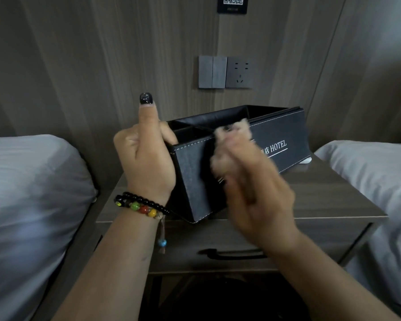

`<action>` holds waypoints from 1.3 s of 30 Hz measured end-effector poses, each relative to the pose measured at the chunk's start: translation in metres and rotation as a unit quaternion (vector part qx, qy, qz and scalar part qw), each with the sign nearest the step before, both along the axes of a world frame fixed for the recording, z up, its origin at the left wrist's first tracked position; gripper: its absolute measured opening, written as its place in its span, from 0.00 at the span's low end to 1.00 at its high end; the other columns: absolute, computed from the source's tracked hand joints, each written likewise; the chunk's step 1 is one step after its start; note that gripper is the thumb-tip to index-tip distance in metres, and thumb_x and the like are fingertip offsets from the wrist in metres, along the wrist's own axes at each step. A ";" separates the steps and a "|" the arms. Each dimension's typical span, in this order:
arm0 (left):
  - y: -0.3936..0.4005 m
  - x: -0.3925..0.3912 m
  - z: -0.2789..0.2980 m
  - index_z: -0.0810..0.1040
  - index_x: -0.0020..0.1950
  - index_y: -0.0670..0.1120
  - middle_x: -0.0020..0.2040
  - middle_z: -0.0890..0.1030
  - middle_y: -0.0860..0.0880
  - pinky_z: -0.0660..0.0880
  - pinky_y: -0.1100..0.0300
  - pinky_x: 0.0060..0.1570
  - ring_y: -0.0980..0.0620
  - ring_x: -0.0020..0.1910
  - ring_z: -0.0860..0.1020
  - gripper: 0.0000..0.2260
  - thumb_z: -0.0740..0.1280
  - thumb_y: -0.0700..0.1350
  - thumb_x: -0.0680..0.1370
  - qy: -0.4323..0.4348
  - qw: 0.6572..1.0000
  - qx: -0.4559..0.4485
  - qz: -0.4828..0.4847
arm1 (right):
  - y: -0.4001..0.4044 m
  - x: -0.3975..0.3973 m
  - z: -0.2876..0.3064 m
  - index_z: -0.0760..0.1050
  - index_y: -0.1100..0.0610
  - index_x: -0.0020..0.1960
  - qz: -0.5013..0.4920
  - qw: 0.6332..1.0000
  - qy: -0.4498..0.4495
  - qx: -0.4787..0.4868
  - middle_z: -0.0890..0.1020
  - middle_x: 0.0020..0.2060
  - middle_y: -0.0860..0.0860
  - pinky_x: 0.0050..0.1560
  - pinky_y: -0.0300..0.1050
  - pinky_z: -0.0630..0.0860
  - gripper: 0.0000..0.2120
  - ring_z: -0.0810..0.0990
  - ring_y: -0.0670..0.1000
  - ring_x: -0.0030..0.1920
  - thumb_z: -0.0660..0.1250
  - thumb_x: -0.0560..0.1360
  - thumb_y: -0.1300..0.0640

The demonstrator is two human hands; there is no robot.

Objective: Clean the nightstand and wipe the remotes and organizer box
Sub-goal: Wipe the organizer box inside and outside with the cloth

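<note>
Hands (148, 158), two; organizer box (285, 137), one.

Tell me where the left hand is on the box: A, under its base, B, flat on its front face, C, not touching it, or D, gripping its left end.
D: the left hand grips the left end of the box, fingers curled over the rim and thumb pointing up, while the blurred right hand is at the front face.

Right hand (252, 181) and cloth (232, 137) motion-blurred, grip unclear. Organizer box (190, 172) front lettering partly hidden behind them. QR sign (233, 3) cut by top edge.
</note>
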State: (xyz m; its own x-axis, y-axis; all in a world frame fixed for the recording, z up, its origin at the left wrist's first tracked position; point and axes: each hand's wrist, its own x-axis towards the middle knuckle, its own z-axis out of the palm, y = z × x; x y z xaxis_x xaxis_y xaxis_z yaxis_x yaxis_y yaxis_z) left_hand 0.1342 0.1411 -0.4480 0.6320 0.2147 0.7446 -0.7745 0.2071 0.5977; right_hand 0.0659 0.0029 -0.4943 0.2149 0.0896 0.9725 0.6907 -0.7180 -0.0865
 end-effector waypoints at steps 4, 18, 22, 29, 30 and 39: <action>-0.003 -0.003 -0.003 0.71 0.18 0.54 0.17 0.67 0.56 0.64 0.64 0.32 0.58 0.22 0.67 0.29 0.56 0.47 0.80 0.000 1.000 -0.001 0.014 | -0.041 0.014 0.001 0.74 0.62 0.66 -0.104 0.971 0.082 0.199 0.77 0.63 0.48 0.68 0.44 0.71 0.16 0.76 0.48 0.64 0.64 0.79 0.65; 0.001 -0.004 0.001 0.69 0.16 0.53 0.16 0.65 0.56 0.62 0.58 0.32 0.53 0.21 0.64 0.31 0.54 0.50 0.81 0.014 1.000 -0.010 0.000 | 0.003 -0.005 -0.004 0.72 0.69 0.64 0.008 1.000 0.004 -0.025 0.75 0.63 0.61 0.70 0.53 0.70 0.15 0.74 0.58 0.68 0.59 0.81 0.62; 0.002 -0.008 -0.001 0.70 0.17 0.54 0.17 0.66 0.55 0.62 0.57 0.32 0.52 0.21 0.65 0.29 0.55 0.53 0.79 0.008 1.000 0.002 -0.001 | -0.032 0.007 0.002 0.72 0.68 0.65 -0.080 0.990 0.034 0.113 0.76 0.62 0.55 0.70 0.37 0.66 0.16 0.74 0.48 0.65 0.62 0.79 0.65; 0.006 -0.013 -0.003 0.70 0.17 0.54 0.17 0.67 0.55 0.62 0.56 0.33 0.51 0.22 0.66 0.29 0.53 0.53 0.80 -0.002 1.000 0.014 0.011 | 0.000 -0.003 -0.003 0.71 0.68 0.64 -0.059 0.997 -0.001 0.059 0.74 0.64 0.58 0.71 0.50 0.68 0.15 0.74 0.57 0.68 0.59 0.78 0.67; 0.007 -0.013 -0.003 0.70 0.17 0.54 0.17 0.67 0.55 0.62 0.56 0.34 0.52 0.22 0.66 0.30 0.53 0.53 0.80 -0.001 1.000 0.012 0.009 | 0.013 -0.008 -0.004 0.71 0.69 0.64 -0.033 0.999 -0.012 0.024 0.74 0.63 0.59 0.70 0.53 0.69 0.14 0.74 0.59 0.68 0.59 0.79 0.66; 0.020 -0.017 -0.001 0.69 0.16 0.52 0.17 0.67 0.55 0.63 0.59 0.33 0.53 0.22 0.66 0.29 0.57 0.51 0.79 0.005 1.000 0.008 -0.001 | -0.001 -0.005 0.008 0.70 0.68 0.64 0.007 1.000 0.001 0.000 0.75 0.63 0.59 0.69 0.52 0.71 0.15 0.75 0.58 0.66 0.60 0.80 0.64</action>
State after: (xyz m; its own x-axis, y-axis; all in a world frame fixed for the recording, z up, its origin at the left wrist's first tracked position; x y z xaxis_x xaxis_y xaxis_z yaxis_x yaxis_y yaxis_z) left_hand 0.1175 0.1613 -0.4493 0.6395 0.2013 0.7419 -0.7684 0.1988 0.6084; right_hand 0.0605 0.0016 -0.4867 0.2160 0.0921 0.9720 0.7004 -0.7083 -0.0885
